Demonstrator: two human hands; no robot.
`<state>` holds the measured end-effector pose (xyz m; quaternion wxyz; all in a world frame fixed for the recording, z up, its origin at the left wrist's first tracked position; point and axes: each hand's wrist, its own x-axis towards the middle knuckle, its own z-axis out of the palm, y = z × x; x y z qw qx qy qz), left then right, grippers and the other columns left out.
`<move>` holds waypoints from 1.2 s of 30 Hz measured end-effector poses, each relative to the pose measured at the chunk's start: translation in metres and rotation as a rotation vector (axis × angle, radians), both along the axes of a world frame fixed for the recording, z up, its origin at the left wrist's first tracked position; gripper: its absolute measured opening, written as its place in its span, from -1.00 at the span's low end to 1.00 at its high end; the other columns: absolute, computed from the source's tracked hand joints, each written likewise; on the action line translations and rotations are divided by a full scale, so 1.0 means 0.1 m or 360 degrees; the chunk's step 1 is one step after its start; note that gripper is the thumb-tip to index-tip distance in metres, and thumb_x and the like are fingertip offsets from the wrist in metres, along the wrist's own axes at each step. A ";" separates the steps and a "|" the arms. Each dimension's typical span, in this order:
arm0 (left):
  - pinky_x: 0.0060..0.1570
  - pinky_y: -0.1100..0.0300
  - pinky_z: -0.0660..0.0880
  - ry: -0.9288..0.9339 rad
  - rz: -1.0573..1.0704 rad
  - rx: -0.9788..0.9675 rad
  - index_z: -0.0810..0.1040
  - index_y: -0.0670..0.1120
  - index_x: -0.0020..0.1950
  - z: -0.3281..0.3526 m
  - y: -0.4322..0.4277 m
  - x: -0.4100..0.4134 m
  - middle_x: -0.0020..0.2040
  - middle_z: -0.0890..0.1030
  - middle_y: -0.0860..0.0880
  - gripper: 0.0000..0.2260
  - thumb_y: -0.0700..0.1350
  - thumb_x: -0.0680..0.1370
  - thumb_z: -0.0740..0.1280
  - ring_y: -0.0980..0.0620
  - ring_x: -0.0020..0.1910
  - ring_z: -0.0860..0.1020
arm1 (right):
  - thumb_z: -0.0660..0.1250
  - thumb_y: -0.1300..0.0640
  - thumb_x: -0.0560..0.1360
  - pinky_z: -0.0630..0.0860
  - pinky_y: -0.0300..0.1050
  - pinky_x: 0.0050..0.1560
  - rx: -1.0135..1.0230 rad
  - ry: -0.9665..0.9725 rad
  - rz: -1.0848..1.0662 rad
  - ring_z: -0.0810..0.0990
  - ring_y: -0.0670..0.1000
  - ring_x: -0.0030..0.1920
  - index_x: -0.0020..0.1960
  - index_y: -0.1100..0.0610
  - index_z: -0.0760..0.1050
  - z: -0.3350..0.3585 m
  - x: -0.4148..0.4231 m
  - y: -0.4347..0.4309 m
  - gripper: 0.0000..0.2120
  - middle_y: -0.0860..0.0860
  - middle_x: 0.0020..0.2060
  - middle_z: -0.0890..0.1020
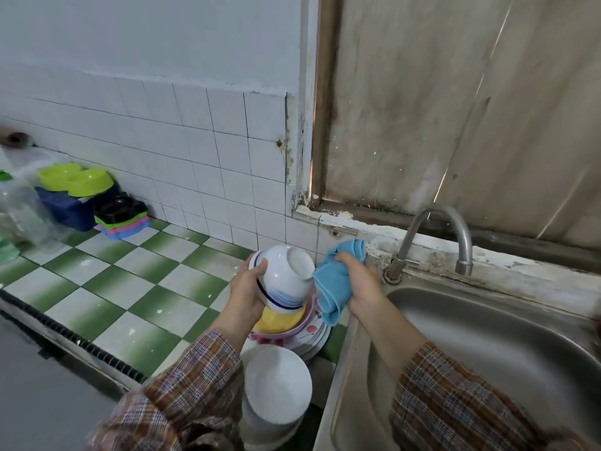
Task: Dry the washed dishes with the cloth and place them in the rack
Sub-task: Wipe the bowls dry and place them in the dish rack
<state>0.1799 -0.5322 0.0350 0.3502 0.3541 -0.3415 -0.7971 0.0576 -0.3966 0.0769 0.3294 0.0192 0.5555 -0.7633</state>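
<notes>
My left hand (247, 292) grips a white bowl with dark rim bands (286, 279), turned bottom-up and tilted above the counter. My right hand (359, 284) holds a bunched blue cloth (335, 284) whose edge touches the bowl's right side. Under the bowl lies a stack of dishes: a yellow bowl (279, 319) in a pink one, on flowered plates (312, 336). Nearer to me stand stacked white bowls (276, 385). No rack is in view.
A steel sink (487, 346) with a curved tap (432, 236) lies to the right. The green-and-white tiled counter (130, 288) runs left. At its far left are green and black pet bowls (78, 180), a blue tub and clear plastic bottles.
</notes>
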 end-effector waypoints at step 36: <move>0.17 -0.04 0.50 0.0729 -0.0595 -0.0149 0.53 -0.14 0.25 1.16 3.11 -0.89 0.13 0.64 -0.15 -0.55 -0.28 0.35 0.35 -0.10 0.06 0.61 | 0.32 0.24 0.54 0.54 0.01 0.12 -0.0086 0.0973 -0.0636 0.61 -0.03 -0.06 0.02 0.12 0.55 0.90 -0.74 2.84 -0.92 0.03 -0.10 0.65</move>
